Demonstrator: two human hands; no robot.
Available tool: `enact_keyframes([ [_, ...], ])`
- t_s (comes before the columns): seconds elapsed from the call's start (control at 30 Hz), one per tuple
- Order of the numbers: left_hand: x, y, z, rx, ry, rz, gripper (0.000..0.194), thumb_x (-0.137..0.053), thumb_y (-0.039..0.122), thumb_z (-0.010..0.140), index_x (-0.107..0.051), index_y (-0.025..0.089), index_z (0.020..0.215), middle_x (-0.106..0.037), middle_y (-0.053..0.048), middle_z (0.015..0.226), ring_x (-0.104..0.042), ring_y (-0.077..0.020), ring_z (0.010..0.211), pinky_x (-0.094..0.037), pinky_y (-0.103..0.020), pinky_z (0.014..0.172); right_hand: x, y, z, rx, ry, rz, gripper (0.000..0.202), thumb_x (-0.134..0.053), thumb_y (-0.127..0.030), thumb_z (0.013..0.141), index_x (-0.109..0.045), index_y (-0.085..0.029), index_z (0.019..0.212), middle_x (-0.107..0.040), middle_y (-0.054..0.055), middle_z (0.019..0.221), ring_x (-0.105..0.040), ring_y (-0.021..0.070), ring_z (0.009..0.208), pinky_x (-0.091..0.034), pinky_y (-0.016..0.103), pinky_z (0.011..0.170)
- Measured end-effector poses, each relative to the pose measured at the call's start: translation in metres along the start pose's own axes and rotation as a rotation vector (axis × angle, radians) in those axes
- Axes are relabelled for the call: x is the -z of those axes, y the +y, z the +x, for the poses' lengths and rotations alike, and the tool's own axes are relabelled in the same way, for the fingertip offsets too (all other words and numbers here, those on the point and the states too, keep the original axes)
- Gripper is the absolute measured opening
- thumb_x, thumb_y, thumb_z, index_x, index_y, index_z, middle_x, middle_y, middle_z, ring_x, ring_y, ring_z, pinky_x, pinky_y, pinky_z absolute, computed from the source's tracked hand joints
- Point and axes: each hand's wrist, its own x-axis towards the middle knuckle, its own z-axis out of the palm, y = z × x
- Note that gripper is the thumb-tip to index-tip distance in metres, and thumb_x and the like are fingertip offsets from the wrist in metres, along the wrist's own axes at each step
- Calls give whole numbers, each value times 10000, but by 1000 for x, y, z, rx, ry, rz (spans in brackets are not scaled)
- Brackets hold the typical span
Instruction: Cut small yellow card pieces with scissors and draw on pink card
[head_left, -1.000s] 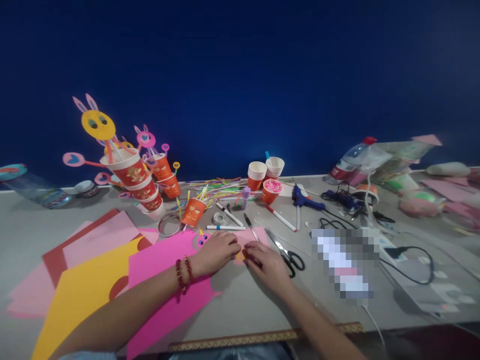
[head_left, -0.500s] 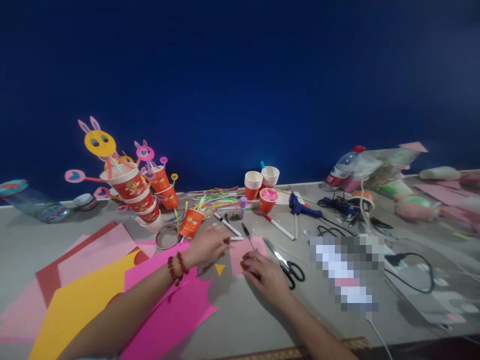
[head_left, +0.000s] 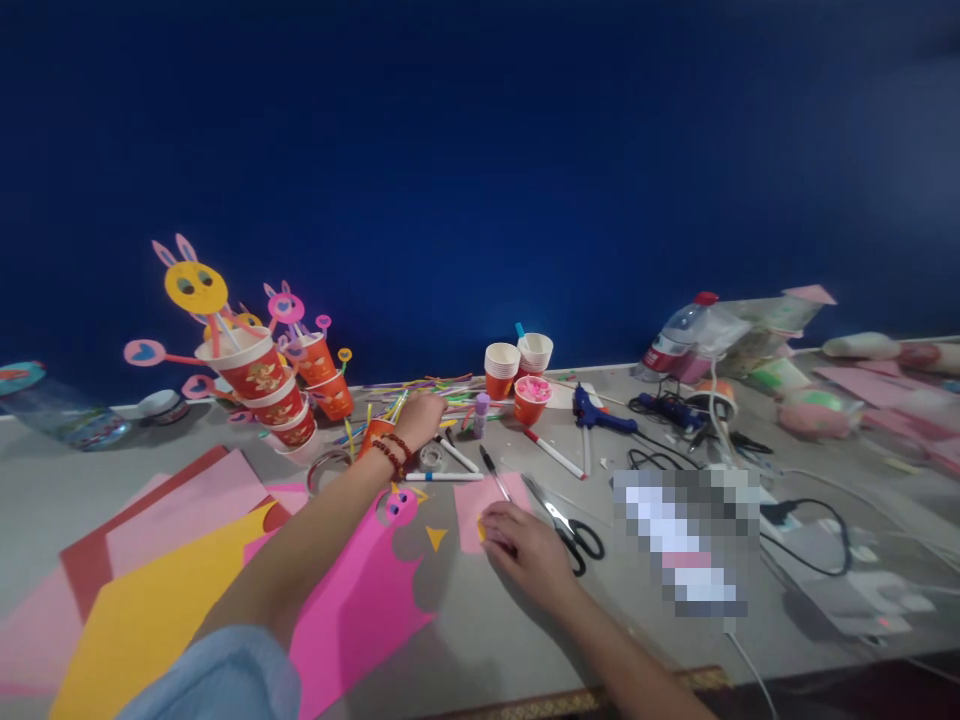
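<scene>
Left hand: the left hand (head_left: pixel 421 415), with red bead bracelets (head_left: pixel 388 455) at the wrist, reaches beside the orange paper cup (head_left: pixel 373 436) of thin coloured sticks; its fingertips are hidden, so I cannot tell whether they grip anything.
Right hand: the right hand (head_left: pixel 526 547) pinches a small yellow paper piece (head_left: pixel 481 527), mostly covered by its fingers, at the small pale-pink paper sheet (head_left: pixel 470 500).
Yellow triangle: the yellow paper triangle (head_left: pixel 436 538) lies loose on the grey table (head_left: pixel 480 650).
Hot-pink sheet: the hot-pink paper sheet (head_left: pixel 360 610) has curved bites along its edge, so some cutting looks done; black-handled scissors (head_left: pixel 574 538) lie near the right hand.
Standing figure: the yellow round paper face (head_left: pixel 196 288) with pink ears stands above stacked red paper cups (head_left: pixel 266 378), seemingly complete.
Pink face: the pink paper face (head_left: pixel 402 508) has eyes but lies loose, apparently with assembly left.
</scene>
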Motion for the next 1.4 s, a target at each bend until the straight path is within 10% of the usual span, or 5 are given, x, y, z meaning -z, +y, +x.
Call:
enact_keyframes([
  [0.4, -17, 54, -152, -458, -103, -222, 279, -436, 195, 993, -599, 206, 1219, -644, -93, 1198, -558, -228, 1118, -441, -390, 974, 5, -1, 2, 12, -26, 29, 200, -598, -148, 858, -657, -226, 1032, -697, 81, 1113, -678, 229, 951, -534, 332, 801],
  [1.4, -29, 17, -150, -605, -185, -16, 433, -503, 195, 977, -503, 319, 1392, -570, -41, 1400, -478, -246, 1239, -321, -458, 1102, 3, 1, 1, 75, -35, -87, 202, -557, -154, 900, -713, -242, 995, -700, 67, 1107, -675, 218, 970, -526, 331, 828],
])
